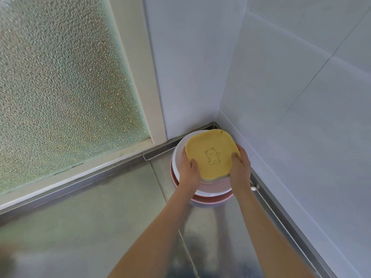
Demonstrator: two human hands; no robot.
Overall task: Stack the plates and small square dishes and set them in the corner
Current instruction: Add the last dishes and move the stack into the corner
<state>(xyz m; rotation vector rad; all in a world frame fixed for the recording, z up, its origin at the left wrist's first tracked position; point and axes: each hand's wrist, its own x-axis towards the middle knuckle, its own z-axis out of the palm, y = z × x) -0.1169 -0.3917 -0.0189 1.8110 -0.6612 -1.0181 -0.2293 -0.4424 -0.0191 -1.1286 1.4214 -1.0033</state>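
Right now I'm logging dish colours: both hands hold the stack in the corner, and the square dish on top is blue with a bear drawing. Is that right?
Not quite. The head view shows the square dish on top is yellow, not blue. The rest holds: it bears a bear drawing, and the left hand and right hand hold the stack in the corner.

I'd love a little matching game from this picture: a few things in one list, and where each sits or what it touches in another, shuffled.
Things:
1. yellow square dish with a bear drawing
2. pink round plate
3. left hand
4. frosted glass window

Places:
a. bottom of the stack
b. left of the corner, above the steel counter
c. top of the stack
d. grips the stack's left side

Pairs: 1-c, 2-a, 3-d, 4-b
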